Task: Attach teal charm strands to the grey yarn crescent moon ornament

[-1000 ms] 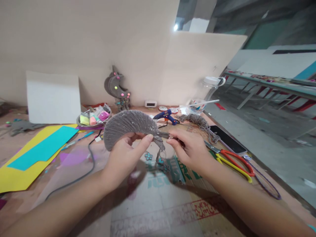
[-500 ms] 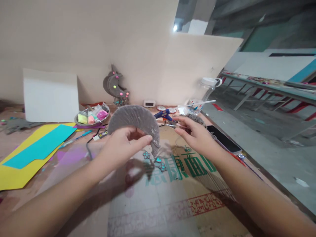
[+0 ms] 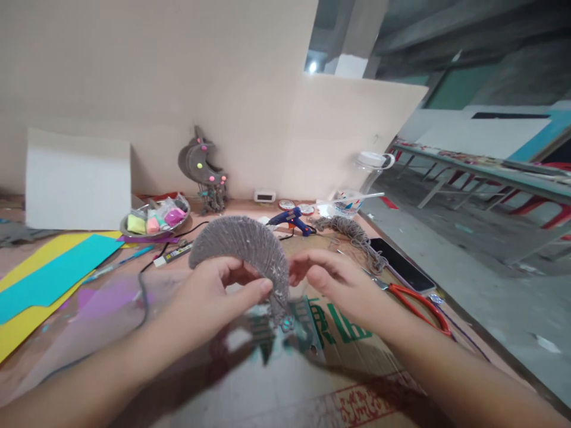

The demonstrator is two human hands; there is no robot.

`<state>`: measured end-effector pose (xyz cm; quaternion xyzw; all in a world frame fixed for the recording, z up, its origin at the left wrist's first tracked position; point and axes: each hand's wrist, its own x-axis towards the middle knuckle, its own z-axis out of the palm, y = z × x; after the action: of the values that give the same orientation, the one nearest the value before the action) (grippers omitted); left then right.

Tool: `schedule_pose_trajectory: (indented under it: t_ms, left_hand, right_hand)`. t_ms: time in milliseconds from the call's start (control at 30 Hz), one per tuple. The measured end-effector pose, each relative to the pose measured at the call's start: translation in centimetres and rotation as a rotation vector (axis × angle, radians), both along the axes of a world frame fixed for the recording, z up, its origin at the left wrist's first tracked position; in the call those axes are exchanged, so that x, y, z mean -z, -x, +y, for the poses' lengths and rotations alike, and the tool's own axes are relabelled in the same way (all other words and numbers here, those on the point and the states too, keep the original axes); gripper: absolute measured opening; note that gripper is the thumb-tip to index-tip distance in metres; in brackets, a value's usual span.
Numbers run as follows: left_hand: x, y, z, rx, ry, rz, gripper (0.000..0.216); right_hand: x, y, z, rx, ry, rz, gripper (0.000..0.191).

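A crescent moon wrapped in grey yarn (image 3: 243,238) stands tilted above the work surface, its rounded back facing up. My left hand (image 3: 229,288) grips it at the inner curve, thumb in front and fingers partly hidden behind. Small turquoise trim (image 3: 286,324) hangs at the crescent's lower tip, partly blurred. Close by the crescent's right edge is my right hand (image 3: 332,282), its fingers loosely curled and the thumb apart; I see nothing held in it. Whether its fingertips touch the yarn I cannot tell.
Behind lie a blue glue gun (image 3: 292,220) and a heap of grey yarn (image 3: 352,235). Orange-handled scissors (image 3: 419,306) and a phone (image 3: 404,264) are at right. A finished-looking crescent (image 3: 198,163) leans at the wall. A bowl of clay packets (image 3: 156,217) and coloured sheets (image 3: 62,270) sit left.
My right hand has come back from near the glue gun to the crescent's right edge. The crescent is slightly lower in view. The yarn heap and scissors show more fully.
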<state>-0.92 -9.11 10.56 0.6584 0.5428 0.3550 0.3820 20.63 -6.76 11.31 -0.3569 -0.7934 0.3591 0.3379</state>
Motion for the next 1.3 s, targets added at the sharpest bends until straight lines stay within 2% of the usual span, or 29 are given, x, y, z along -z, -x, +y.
schedule_pose_trajectory:
  t_ms: [133, 233, 300, 400, 533, 633, 733, 833, 933, 1000, 1100, 1167, 1300]
  left_hand:
    - [0.4, -0.1, -0.2, 0.044, -0.027, 0.086, 0.024]
    - [0.3, 0.1, 0.2, 0.028, -0.062, 0.137, 0.024]
    - [0.2, 0.4, 0.6, -0.005, -0.068, 0.168, 0.026]
    - [0.3, 0.6, 1.0, -0.038, -0.054, 0.201, 0.028]
    - [0.5, 0.3, 0.6, 0.007, -0.058, 0.232, 0.03]
    - [0.2, 0.0, 0.4, 0.031, -0.112, 0.301, 0.026]
    - [-0.5, 0.1, 0.5, 0.005, -0.146, 0.353, 0.027]
    - [-0.9, 0.4, 0.6, -0.009, -0.143, 0.349, 0.03]
    - [-1.0, 0.3, 0.5, 0.007, -0.148, 0.345, 0.029]
    - [-1.0, 0.2, 0.4, 0.014, -0.148, 0.345, 0.029]
    - [-1.0, 0.3, 0.4, -0.006, -0.145, 0.355, 0.03]
    - [-1.0, 0.5, 0.5, -0.02, -0.133, 0.358, 0.032]
    - [-0.8, 0.6, 0.6, -0.013, -0.074, 0.331, 0.033]
  right_hand:
    - [-0.5, 2.3, -0.6, 0.024, 0.033, 0.012, 0.024]
    - [-0.3, 2.0, -0.1, -0.007, 0.083, 0.02, 0.018]
    - [-0.3, 1.2, 0.4, -0.039, 0.121, 0.093, 0.024]
    - [-0.2, 0.6, 0.8, 0.04, 0.067, 0.114, 0.027]
    - [-0.1, 1.7, 0.2, 0.096, 0.048, 0.061, 0.023]
    - [0.1, 2.2, 0.0, -0.002, 0.171, 0.021, 0.017]
    - [0.2, 1.6, 0.3, -0.068, 0.261, 0.093, 0.022]
    - [0.2, 1.4, 0.3, 0.002, 0.264, 0.083, 0.026]
    - [0.3, 2.1, -0.1, 0.014, 0.288, -0.029, 0.02]
    - [0.3, 2.3, -0.2, -0.014, 0.305, -0.085, 0.017]
    - [0.1, 1.6, 0.3, -0.125, 0.324, -0.107, 0.023]
    - [0.0, 0.8, 0.9, -0.137, 0.287, -0.068, 0.025]
    - [-0.1, 0.6, 0.9, 0.04, 0.109, -0.018, 0.024]
